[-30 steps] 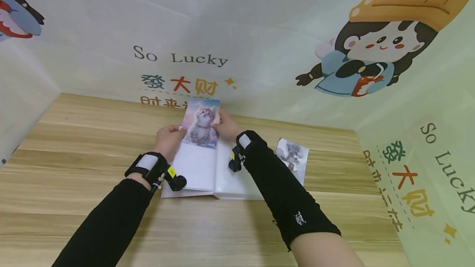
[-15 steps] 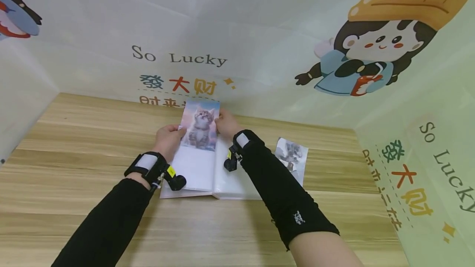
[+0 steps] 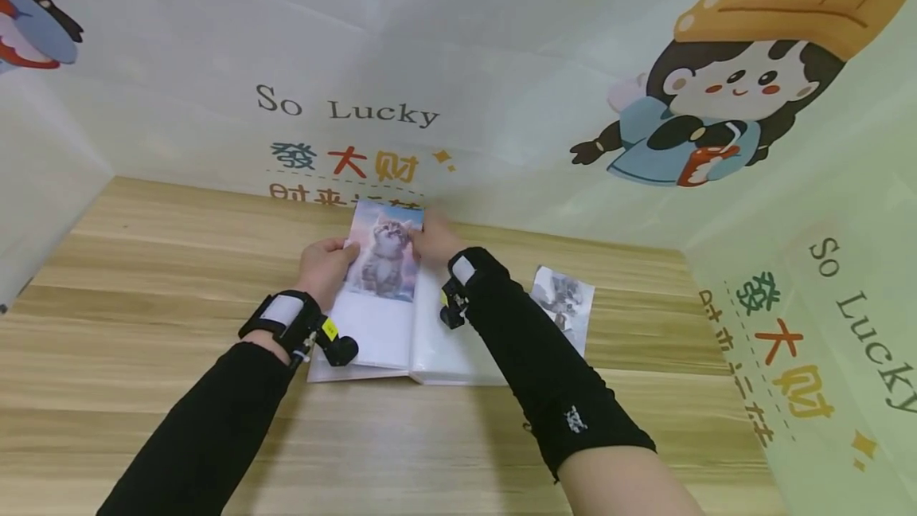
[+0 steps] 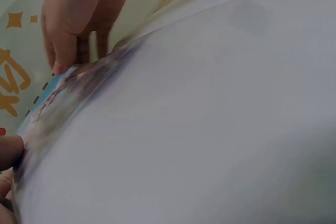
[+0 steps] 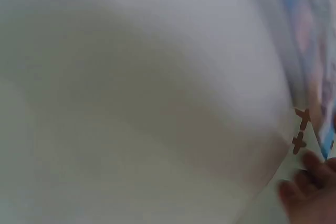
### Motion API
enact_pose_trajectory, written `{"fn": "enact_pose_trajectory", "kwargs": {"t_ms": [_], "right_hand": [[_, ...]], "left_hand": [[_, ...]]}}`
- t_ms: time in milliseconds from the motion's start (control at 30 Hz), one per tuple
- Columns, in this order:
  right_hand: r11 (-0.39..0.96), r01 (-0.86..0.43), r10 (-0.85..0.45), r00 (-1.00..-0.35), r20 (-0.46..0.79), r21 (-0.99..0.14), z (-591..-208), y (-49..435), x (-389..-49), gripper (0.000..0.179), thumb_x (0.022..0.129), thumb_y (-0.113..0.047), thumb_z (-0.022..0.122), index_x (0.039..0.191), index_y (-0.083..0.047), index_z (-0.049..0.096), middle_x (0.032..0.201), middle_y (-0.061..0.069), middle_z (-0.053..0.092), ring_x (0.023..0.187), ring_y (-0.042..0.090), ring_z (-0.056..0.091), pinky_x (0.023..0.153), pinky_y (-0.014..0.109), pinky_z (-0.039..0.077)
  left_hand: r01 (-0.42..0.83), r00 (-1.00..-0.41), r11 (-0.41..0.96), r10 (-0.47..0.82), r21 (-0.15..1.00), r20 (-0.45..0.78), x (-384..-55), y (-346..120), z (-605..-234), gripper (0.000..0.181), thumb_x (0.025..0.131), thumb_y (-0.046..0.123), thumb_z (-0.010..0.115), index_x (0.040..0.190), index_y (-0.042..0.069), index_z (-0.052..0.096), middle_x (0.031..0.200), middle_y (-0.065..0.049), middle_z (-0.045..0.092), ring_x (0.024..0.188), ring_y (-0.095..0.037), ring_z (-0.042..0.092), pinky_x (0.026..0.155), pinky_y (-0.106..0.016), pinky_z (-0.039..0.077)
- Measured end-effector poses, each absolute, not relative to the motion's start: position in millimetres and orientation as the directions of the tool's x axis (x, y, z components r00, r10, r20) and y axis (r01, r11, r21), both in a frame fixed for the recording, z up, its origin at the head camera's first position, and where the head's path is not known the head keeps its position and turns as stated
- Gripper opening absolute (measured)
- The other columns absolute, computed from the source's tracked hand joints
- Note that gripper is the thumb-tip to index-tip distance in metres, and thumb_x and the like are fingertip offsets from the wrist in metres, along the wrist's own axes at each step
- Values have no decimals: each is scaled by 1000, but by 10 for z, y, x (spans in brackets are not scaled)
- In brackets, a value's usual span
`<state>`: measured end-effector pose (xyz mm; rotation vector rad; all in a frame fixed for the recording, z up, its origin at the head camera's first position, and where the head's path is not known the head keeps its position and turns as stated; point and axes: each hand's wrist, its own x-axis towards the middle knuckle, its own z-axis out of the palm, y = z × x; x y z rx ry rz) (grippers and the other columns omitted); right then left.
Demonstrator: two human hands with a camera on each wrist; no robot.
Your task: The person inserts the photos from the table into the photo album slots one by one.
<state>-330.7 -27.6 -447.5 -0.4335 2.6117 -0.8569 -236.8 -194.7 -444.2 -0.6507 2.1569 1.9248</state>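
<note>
A kitten photo (image 3: 389, 257) lies over the upper part of the left page of an open white photo album (image 3: 376, 337). Its lower part appears to sit inside the clear page pocket. My left hand (image 3: 324, 271) pinches the left edge of page and photo; its fingertips (image 4: 9, 153) show at the border of the left wrist view. At the photo's upper right edge, my right hand (image 3: 438, 239) holds it between thumb and fingers. The right wrist view shows mostly blank page, with the photo (image 5: 310, 40) blurred at the side.
Right of the album, another animal photo (image 3: 566, 301) lies on the wooden table (image 3: 179, 285), partly behind the right forearm. A printed pale backdrop (image 3: 501, 62) rises directly behind the album and along both sides.
The kitten photo has slid down the page toward me, so its lower edge sits lower. My right hand has shifted slightly along its edge; the left hand stays nearly in place.
</note>
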Motion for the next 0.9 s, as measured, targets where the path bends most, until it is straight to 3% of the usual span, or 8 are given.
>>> {"fn": "enact_pose_trajectory", "kwargs": {"t_ms": [100,200,367,533,700,800,900], "right_hand": [[803,-309,-426,-896,-127,-510,-4404,-361,-3300,52,105,-15,41,151,5,31,154,23,40,145,31,39,121,35,30],[809,-405,-498,-857,-131,-426,-4309,-427,-3288,53,107,-19,39,155,-1,27,160,16,35,151,28,32,125,35,24],[777,-393,-542,-815,-204,-491,-4197,-499,-3279,51,107,-19,37,156,-4,28,161,13,34,152,25,29,125,35,23],[753,-332,-542,-803,-248,-568,-4188,-484,-3300,51,108,-15,34,157,-5,25,164,13,28,154,25,23,126,36,20],[738,-320,-545,-801,-246,-594,-4159,-458,-3340,50,107,-14,35,156,-4,28,159,16,33,149,27,30,124,37,25],[726,-334,-554,-802,-223,-600,-4135,-458,-3363,49,105,-13,38,153,-2,34,155,19,38,146,29,34,123,38,27],[709,-344,-553,-813,-182,-615,-4143,-456,-3394,45,104,-9,39,149,-1,39,153,20,42,145,30,37,122,38,29]], "left_hand": [[-428,-891,64,-194,901,-410,-2373,-1945,-4429,51,103,21,47,147,-6,42,156,-21,39,143,-31,38,120,-41,33],[-429,-891,45,-188,902,-414,-2382,-1926,-4423,51,103,22,48,146,-6,43,155,-20,39,142,-30,38,119,-40,34],[-422,-893,54,-195,905,-405,-2395,-1920,-4407,49,103,23,49,142,-6,48,148,-18,44,130,-25,43,114,-37,37],[-427,-894,57,-181,903,-411,-2370,-1919,-4369,47,104,25,48,141,-4,51,136,-15,49,116,-20,47,98,-29,41],[-407,-910,88,-118,909,-397,-2339,-1923,-4301,49,105,30,43,142,-3,49,122,-11,55,101,-14,53,85,-22,43],[-404,-913,80,-92,911,-397,-2329,-1929,-4271,51,106,31,41,144,-3,47,124,-13,56,102,-14,55,90,-25,46],[-402,-914,37,-70,915,-399,-2320,-1932,-4260,52,107,30,38,148,-3,42,139,-20,52,120,-24,54,107,-33,44]]}}
